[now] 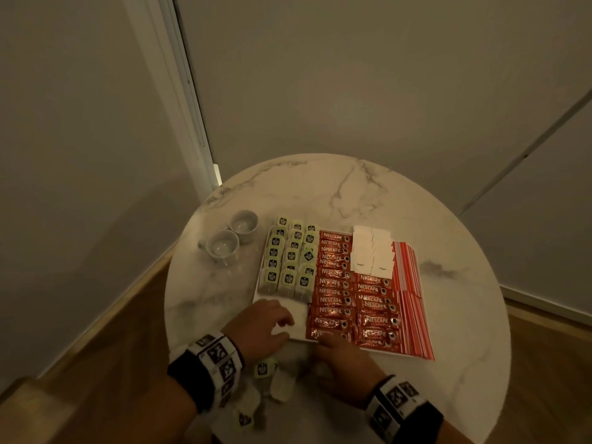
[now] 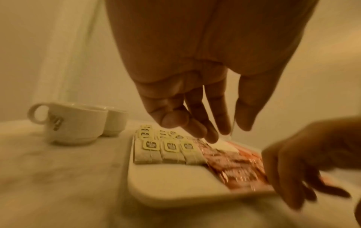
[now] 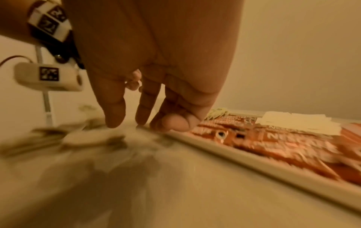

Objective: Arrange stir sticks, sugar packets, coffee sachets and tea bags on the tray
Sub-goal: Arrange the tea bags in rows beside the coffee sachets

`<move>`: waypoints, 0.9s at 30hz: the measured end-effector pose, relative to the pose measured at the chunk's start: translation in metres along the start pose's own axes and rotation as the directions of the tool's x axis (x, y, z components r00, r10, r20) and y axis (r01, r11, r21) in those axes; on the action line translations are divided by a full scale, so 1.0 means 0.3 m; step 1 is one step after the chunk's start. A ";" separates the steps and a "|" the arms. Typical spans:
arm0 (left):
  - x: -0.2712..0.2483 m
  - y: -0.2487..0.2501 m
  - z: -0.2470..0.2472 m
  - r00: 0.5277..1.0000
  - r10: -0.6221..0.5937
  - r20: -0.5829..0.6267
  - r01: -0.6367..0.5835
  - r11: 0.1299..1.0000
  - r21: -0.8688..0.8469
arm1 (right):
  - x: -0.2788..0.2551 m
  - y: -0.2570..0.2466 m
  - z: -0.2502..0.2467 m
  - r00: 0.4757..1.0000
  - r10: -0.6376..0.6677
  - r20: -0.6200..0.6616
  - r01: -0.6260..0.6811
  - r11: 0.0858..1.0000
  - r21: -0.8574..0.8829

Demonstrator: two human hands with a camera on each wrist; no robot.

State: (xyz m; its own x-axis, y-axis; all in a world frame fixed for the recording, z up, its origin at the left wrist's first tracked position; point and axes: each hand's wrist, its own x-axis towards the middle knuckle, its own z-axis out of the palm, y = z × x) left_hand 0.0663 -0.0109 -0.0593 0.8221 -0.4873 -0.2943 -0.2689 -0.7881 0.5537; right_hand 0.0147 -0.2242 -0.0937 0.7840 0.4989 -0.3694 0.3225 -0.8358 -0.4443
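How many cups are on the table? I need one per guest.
2. Both cups stand left of the tray, touching: one nearer the wall, one nearer the person. None seems hidden.

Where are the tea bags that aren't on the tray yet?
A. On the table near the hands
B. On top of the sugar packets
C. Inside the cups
A: loose tea bags lie on the table in front of the tray, between the left hand and right hand.
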 end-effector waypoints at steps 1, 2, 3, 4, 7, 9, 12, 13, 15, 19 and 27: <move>-0.017 0.007 0.022 0.998 0.030 0.061 -0.035 0.996 0.082 | -0.022 0.002 0.020 1.000 -0.014 0.001 0.014 1.000 -0.022; -0.032 0.012 0.046 0.990 0.061 0.125 -0.080 0.984 0.156 | -0.039 0.004 0.035 1.000 -0.024 -0.001 0.024 0.999 -0.042; -0.044 0.013 0.072 0.979 0.091 0.182 -0.130 0.968 0.216 | -0.052 0.003 0.046 0.999 -0.033 -0.005 0.033 0.998 -0.062; -0.057 0.016 0.096 0.968 0.111 0.225 -0.171 0.949 0.264 | -0.060 -0.002 0.055 0.999 -0.043 -0.016 0.042 0.995 -0.086; -0.088 0.038 0.157 0.949 0.105 0.299 -0.236 0.863 0.446 | -0.068 -0.016 0.089 0.999 -0.019 -0.051 0.013 0.994 -0.110; -0.099 0.048 0.188 0.948 0.093 0.304 -0.247 0.817 0.521 | -0.064 -0.019 0.115 0.996 0.017 -0.087 -0.023 0.997 -0.074; -0.094 0.050 0.222 0.951 0.070 0.302 -0.230 0.814 0.533 | -0.058 -0.013 0.134 0.994 0.038 -0.105 -0.046 0.996 -0.072; -0.088 0.051 0.229 0.953 0.059 0.297 -0.214 0.825 0.524 | -0.056 -0.011 0.135 0.994 0.050 -0.097 -0.058 0.995 -0.080; -0.075 0.061 0.231 0.958 0.045 0.285 -0.190 0.842 0.505 | -0.051 -0.008 0.132 0.993 0.074 -0.089 -0.084 0.990 -0.109; -0.061 0.061 0.229 0.947 0.032 0.321 -0.205 0.829 0.521 | -0.048 0.006 0.148 0.988 0.114 -0.102 -0.125 0.986 -0.109; -0.069 0.049 0.262 0.959 0.047 0.280 -0.197 0.820 0.537 | -0.035 0.035 0.207 0.984 0.065 -0.164 -0.068 0.998 -0.013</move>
State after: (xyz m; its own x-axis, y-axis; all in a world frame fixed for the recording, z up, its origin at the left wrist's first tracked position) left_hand 0.0058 -0.0420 -0.1064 0.6354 -0.6095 -0.4741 -0.6520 -0.7524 0.0934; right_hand -0.0231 -0.2240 -0.1452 0.8794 0.3994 -0.2589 0.2753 -0.8706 -0.4078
